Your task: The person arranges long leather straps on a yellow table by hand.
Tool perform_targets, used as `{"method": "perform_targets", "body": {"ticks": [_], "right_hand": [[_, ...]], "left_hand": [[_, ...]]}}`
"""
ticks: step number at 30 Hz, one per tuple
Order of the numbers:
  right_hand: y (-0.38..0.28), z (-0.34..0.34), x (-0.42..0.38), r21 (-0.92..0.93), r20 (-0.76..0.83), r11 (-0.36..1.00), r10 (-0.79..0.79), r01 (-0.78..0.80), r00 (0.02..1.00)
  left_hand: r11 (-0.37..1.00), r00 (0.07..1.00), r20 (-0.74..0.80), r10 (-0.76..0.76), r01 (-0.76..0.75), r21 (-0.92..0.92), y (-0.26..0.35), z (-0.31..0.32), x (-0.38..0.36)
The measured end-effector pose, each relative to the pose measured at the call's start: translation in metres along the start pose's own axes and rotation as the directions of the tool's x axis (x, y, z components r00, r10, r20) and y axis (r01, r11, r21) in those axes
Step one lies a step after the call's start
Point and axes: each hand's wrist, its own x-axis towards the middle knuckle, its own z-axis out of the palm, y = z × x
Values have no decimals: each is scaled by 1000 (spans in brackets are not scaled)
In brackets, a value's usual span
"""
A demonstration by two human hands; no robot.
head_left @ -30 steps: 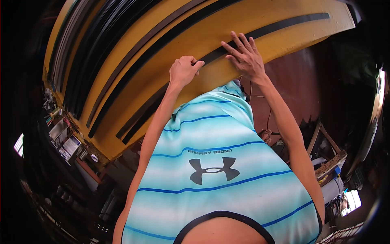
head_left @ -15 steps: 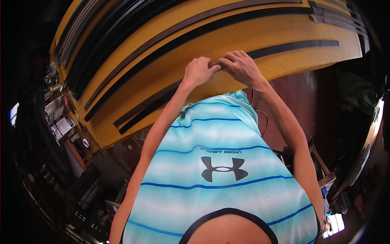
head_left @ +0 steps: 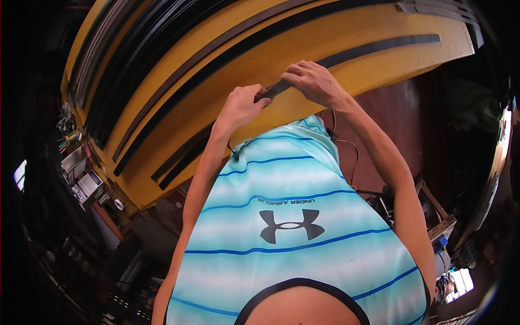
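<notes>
My left hand (head_left: 244, 106) is closed, thumb and fingers pinching a long dark strap (head_left: 277, 89) near the front edge of the yellow table. A short way to the right, my right hand (head_left: 314, 82) has its fingers curled over the same strap. Between the hands the strap shows a flat, slightly twisted stretch. It runs on to the right along the tabletop. On the left, beyond my forearm, two dark strap ends (head_left: 172, 172) lie side by side; how they join what I hold is hidden.
More long dark straps (head_left: 211, 76) lie across the yellow table (head_left: 303, 116), with a thick bundle (head_left: 146, 49) at the far left. Small boxes and papers (head_left: 86, 185) stand by the table's left end. A cable (head_left: 356, 160) hangs below the front edge.
My left hand has moved left and slightly down along the strap, and the gap between my hands has widened. My right hand has shifted slightly up. The view has tilted a little.
</notes>
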Motion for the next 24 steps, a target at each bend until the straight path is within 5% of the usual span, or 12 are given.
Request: {"method": "perform_targets", "body": {"ticks": [1, 3, 7, 9, 13, 24], "right_hand": [[-1, -1, 0, -10, -15, 1000, -5, 5, 1000], [8, 3, -1, -32, 7, 999, 35, -35, 999], [20, -3, -12, 12, 11, 995, 96, -96, 995], [21, -2, -13, 38, 20, 993, 111, -111, 994], [18, -6, -7, 50, 78, 985, 160, -164, 984], [-34, 49, 20, 116, -35, 988, 109, -105, 993]], "left_hand": [[1000, 1000, 4, 0, 0, 6, -5, 1, -2], [934, 987, -138, 81, -123, -337, -17, 4, -4], [851, 941, -325, 92, -244, -464, -36, -4, -8], [964, 897, -361, 256, -267, 21, -41, -8, -15], [930, 885, -358, 298, -183, 320, -39, 19, -25], [953, 899, -355, 256, -172, 251, -42, 30, -15]]}}
